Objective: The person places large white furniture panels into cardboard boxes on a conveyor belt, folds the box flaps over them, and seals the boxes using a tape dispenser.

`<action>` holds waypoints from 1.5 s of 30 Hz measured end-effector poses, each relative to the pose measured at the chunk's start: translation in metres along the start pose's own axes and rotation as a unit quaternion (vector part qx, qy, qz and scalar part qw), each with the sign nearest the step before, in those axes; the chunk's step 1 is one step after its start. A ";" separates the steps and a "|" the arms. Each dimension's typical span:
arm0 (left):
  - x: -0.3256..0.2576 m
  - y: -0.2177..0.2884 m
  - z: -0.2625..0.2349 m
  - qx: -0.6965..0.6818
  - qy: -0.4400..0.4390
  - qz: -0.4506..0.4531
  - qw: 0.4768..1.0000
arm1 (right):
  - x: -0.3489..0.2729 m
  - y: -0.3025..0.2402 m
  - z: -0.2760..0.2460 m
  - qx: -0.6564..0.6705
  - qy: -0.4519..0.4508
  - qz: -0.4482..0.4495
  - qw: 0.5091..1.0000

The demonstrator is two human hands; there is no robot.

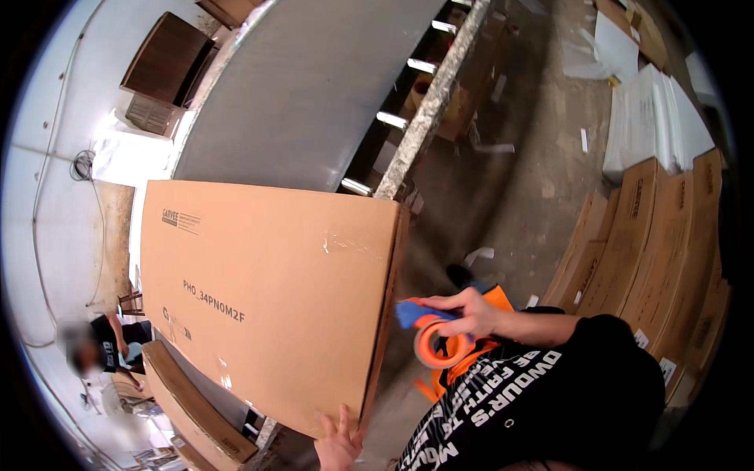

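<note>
A large flat brown cardboard box (267, 298) lies across the conveyor, overhanging its near side. My left hand (339, 446) rests at the box's near corner, with fingers spread on its top face. My right hand (470, 312) is closed around a tape dispenser (424, 312) with a blue front and an orange roll. It is held just to the right of the box's long edge, apart from it. Clear tape strips show on the box's top. My right thumb and part of the dispenser's handle are hard to make out.
A grey conveyor belt (306, 86) with a worn metal rail (436, 98) runs away from me. Brown cartons (628, 235) and white foam sheets (648, 125) stand at the right. Another carton (196, 400) lies at the lower left, near a person (110, 345). Scraps litter the floor.
</note>
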State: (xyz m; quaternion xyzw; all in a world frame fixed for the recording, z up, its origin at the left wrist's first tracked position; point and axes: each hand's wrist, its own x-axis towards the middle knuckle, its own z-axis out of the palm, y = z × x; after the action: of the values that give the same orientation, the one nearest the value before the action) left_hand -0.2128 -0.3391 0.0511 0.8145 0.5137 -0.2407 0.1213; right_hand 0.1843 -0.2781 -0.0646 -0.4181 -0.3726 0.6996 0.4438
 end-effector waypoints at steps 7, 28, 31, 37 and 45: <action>0.240 0.108 -0.181 -0.002 0.126 0.506 0.853 | 0.016 -0.009 0.072 -0.066 0.162 -0.008 0.985; 0.078 -0.035 0.007 0.345 0.090 0.603 0.714 | -0.132 0.171 0.401 -0.253 0.299 -0.138 0.910; 0.033 -0.073 0.045 0.294 0.114 0.638 0.702 | -0.159 0.200 0.455 -0.257 0.296 -0.068 0.917; -0.019 -0.106 0.075 0.194 0.118 0.670 0.707 | -0.145 0.238 0.505 -0.298 0.312 -0.061 0.900; -0.015 -0.122 0.090 0.218 0.135 0.598 0.759 | -0.084 0.300 0.519 -0.485 0.067 0.035 0.871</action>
State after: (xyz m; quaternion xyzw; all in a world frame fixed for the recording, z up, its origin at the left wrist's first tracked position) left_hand -0.3511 -0.3368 -0.0117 0.9847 -0.1333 -0.1121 -0.0104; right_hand -0.3624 -0.5330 -0.1177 -0.6396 -0.6196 0.4162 0.1839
